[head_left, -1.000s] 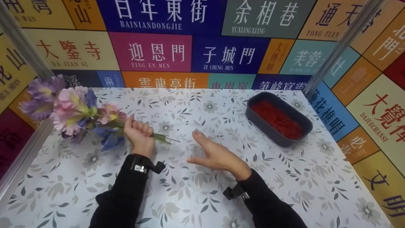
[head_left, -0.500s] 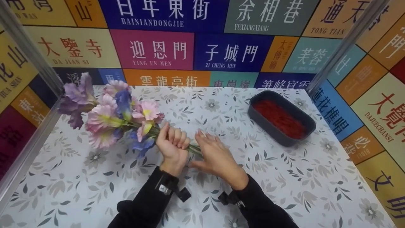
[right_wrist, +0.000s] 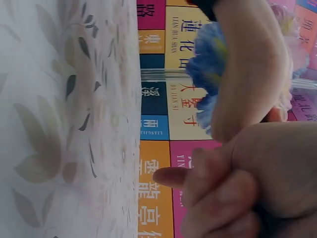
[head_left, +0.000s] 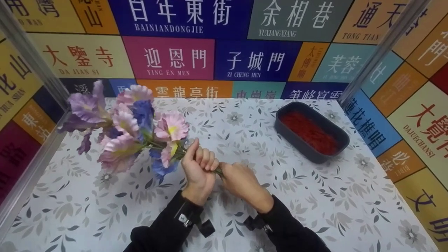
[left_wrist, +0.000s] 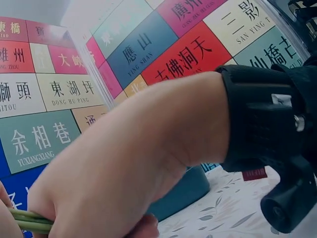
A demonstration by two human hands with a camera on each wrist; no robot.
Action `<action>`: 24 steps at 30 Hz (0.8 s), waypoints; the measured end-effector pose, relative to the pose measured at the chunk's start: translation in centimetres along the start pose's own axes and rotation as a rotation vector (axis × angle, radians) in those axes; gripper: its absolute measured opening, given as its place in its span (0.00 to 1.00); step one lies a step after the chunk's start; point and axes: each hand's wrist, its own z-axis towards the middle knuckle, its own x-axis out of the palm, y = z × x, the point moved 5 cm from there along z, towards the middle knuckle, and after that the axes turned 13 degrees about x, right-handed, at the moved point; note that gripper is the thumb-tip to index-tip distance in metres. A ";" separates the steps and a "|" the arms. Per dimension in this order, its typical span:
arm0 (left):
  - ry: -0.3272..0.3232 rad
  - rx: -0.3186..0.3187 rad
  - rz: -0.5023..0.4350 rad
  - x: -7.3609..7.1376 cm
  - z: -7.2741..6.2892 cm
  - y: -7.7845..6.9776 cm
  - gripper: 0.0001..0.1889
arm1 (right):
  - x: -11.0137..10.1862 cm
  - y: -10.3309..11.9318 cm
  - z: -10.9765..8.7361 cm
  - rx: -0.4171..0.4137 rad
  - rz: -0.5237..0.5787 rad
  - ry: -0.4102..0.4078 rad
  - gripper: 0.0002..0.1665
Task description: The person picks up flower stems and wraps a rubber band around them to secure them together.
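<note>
A bouquet of purple, pink and blue flowers [head_left: 126, 126] leans to the left above the table in the head view. My left hand [head_left: 200, 171] grips its stems just below the blooms, thumb pointing up along them. Right beside it, my right hand [head_left: 245, 183] grips the lower end of the stems with curled fingers. In the left wrist view green stems [left_wrist: 30, 220] run into the right hand [left_wrist: 114, 163], which fills much of the frame. Blue petals [right_wrist: 210, 59] show behind the left hand [right_wrist: 250, 74] in the right wrist view, above the right hand's curled fingers [right_wrist: 218, 203].
A dark grey rectangular container [head_left: 299, 148] with red shredded filling [head_left: 308, 133] stands at the back right of the table. The table has a leaf-patterned white cover [head_left: 315, 217]. Colourful sign panels [head_left: 168, 57] wall in the back and sides, with clear corner posts.
The left hand has carried the bouquet rightward toward the right hand. The right hand, first open and apart from the stems, has closed around their lower end.
</note>
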 end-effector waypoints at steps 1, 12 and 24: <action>-0.005 0.001 0.023 0.0 0.1 -0.1 0.29 | 0.0 0.0 -0.1 0.001 -0.008 -0.006 0.05; -0.070 -0.041 -0.028 -0.2 1.6 -1.7 0.29 | -0.7 0.2 -0.1 -0.075 -0.060 -0.036 0.13; 0.014 -0.089 -0.190 0.4 2.2 -3.4 0.30 | -1.6 1.3 -0.5 -0.232 -0.082 -0.141 0.25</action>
